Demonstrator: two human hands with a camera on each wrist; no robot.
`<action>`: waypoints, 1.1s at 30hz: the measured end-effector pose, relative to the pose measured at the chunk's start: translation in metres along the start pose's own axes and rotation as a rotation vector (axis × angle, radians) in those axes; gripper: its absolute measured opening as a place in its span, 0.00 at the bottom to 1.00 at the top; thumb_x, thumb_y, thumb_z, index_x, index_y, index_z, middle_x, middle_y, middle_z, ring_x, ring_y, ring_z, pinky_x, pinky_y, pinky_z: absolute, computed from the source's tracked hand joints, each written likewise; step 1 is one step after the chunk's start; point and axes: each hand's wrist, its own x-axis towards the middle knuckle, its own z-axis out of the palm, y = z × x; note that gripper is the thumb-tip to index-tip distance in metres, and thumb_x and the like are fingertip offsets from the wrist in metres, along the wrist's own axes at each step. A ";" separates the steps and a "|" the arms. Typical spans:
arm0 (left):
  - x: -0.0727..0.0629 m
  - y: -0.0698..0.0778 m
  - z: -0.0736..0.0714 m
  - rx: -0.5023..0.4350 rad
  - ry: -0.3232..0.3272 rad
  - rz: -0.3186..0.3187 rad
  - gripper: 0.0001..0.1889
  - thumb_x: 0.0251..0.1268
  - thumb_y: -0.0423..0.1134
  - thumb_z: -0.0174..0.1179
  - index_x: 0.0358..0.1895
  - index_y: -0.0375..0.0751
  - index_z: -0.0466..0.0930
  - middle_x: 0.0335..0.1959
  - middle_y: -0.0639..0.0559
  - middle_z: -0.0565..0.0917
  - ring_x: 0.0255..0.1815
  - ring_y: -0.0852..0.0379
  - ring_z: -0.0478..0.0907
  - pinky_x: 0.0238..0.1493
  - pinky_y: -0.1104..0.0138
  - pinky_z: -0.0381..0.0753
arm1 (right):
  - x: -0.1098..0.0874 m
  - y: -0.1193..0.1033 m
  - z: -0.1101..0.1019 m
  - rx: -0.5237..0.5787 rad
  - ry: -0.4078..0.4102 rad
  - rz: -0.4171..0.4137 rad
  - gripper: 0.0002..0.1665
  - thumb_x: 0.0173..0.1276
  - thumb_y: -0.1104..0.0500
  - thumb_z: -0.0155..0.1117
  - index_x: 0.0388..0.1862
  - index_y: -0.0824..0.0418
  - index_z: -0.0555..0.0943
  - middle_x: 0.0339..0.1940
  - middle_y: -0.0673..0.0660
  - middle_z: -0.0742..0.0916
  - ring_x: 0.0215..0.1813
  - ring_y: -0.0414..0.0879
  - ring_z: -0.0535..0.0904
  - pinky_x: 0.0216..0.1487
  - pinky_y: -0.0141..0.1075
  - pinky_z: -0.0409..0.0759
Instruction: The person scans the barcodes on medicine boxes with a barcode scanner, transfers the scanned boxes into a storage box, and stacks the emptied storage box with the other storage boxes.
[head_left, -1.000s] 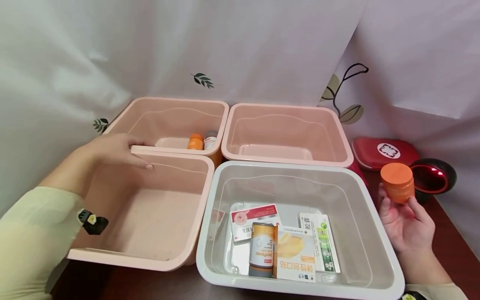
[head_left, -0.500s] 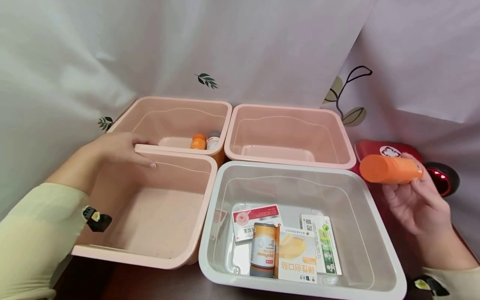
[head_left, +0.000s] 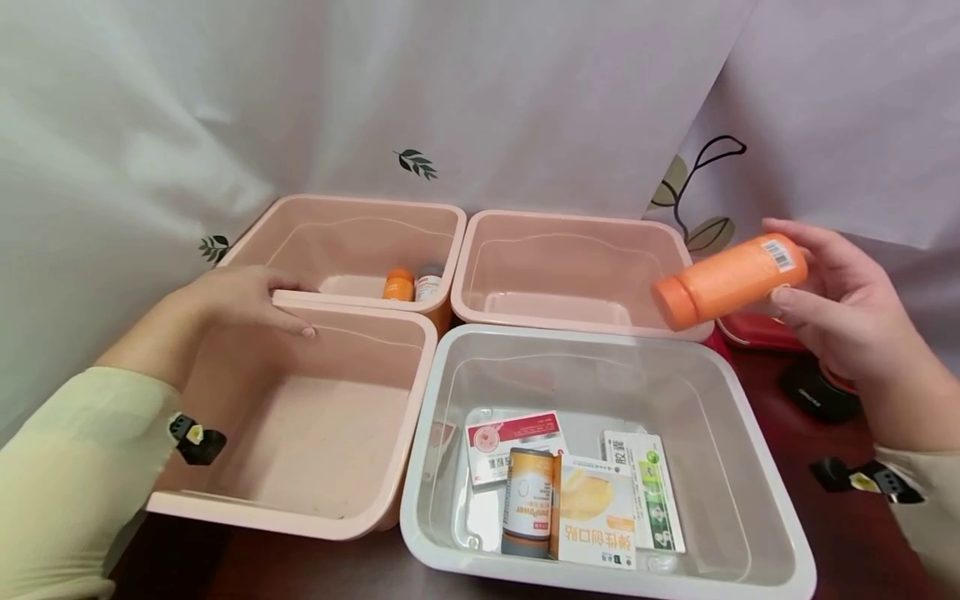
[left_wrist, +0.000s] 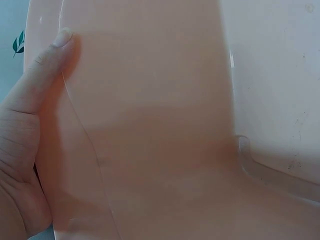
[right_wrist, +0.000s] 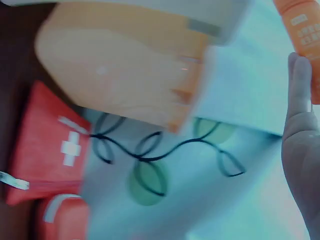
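Observation:
My right hand (head_left: pixel 862 308) holds an orange bottle (head_left: pixel 738 279) between thumb and fingers. The bottle tilts with its cap down and to the left, overlapping the right edge of the back-right pink bin (head_left: pixel 577 217) in the head view. A barcode label shows near its base. In the right wrist view the orange bottle (right_wrist: pixel 302 35) is partly cut off at the top right. My left hand (head_left: pixel 232 296) grips the far rim of the front-left pink bin (head_left: pixel 277 522). Its thumb (left_wrist: pixel 47 67) lies along the inner wall; the other fingers are mostly hidden behind it.
The grey bin (head_left: pixel 570 331) holds a red-and-white box (head_left: pixel 517 433), a grey-capped bottle (head_left: pixel 528 504), a yellow-white box (head_left: pixel 596 512) and a green-white box (head_left: pixel 656 492). Two bottles stand in the back-left pink bin (head_left: pixel 360 201). A red case (right_wrist: pixel 50 145) and a black object (head_left: pixel 817 396) lie right.
My right hand has lifted the orange bottle up and leftward from beside the grey bin, tipping it from upright to cap-down. My left hand stays on the rim.

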 end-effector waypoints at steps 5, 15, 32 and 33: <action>0.000 0.001 0.004 -0.006 0.010 0.003 0.39 0.53 0.62 0.80 0.65 0.45 0.85 0.46 0.53 0.89 0.46 0.53 0.82 0.52 0.49 0.77 | 0.027 -0.011 0.011 -0.294 -0.051 0.038 0.40 0.64 0.91 0.54 0.76 0.82 0.64 0.61 0.68 0.84 0.55 0.53 0.87 0.52 0.35 0.86; 0.003 0.009 0.006 -0.008 0.005 0.011 0.38 0.53 0.63 0.80 0.64 0.45 0.86 0.44 0.54 0.89 0.44 0.54 0.81 0.51 0.50 0.78 | 0.080 -0.013 0.059 -0.820 -0.258 0.183 0.44 0.58 0.85 0.72 0.74 0.67 0.77 0.61 0.59 0.82 0.53 0.47 0.85 0.49 0.30 0.85; 0.004 0.012 0.002 0.008 0.004 -0.005 0.39 0.53 0.64 0.80 0.66 0.48 0.86 0.46 0.55 0.89 0.47 0.53 0.82 0.52 0.48 0.77 | 0.167 0.046 0.144 -1.062 -0.220 0.358 0.35 0.69 0.65 0.77 0.75 0.54 0.79 0.64 0.55 0.81 0.48 0.54 0.90 0.50 0.38 0.87; 0.004 0.013 0.002 0.007 0.004 -0.007 0.39 0.53 0.65 0.80 0.66 0.49 0.86 0.45 0.55 0.89 0.46 0.53 0.82 0.52 0.48 0.77 | 0.171 0.051 0.147 -1.059 -0.217 0.361 0.35 0.70 0.65 0.76 0.75 0.55 0.79 0.64 0.55 0.80 0.48 0.54 0.90 0.50 0.39 0.87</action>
